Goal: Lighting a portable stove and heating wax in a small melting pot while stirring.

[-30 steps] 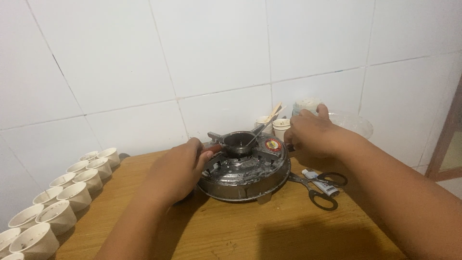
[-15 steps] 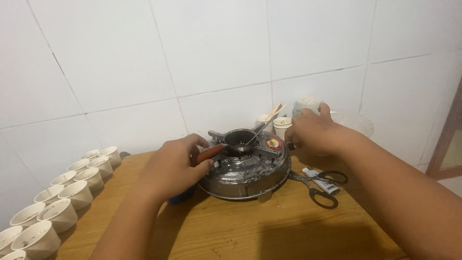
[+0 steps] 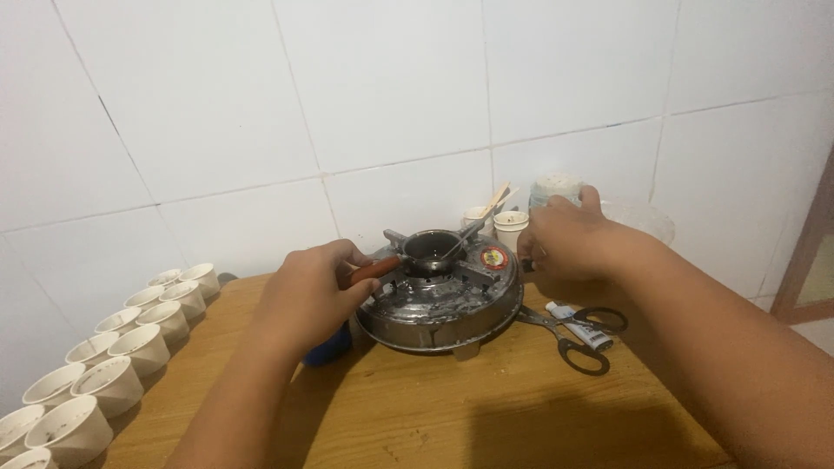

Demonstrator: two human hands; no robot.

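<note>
A round metal stove [image 3: 439,308] sits on the wooden table [image 3: 486,408]. On its burner rests a small dark metal pot [image 3: 430,249] with a reddish-brown handle [image 3: 375,268] and a spoon leaning in it. My left hand [image 3: 308,295] grips that handle from the left. My right hand [image 3: 565,243] is at the stove's right rear edge, fingers curled near a pale lidded container [image 3: 556,187]; what it holds is hidden.
Two rows of white cups [image 3: 109,352] line the table's left edge. Black-handled scissors [image 3: 573,339] and a small tube [image 3: 578,323] lie right of the stove. Two small cups with sticks [image 3: 495,221] stand behind it, a blue object [image 3: 330,346] beneath my left hand, tiled wall behind.
My left hand has slid up and left along the red handle and closed on it, uncovering the blue object beneath. My right hand has barely moved.
</note>
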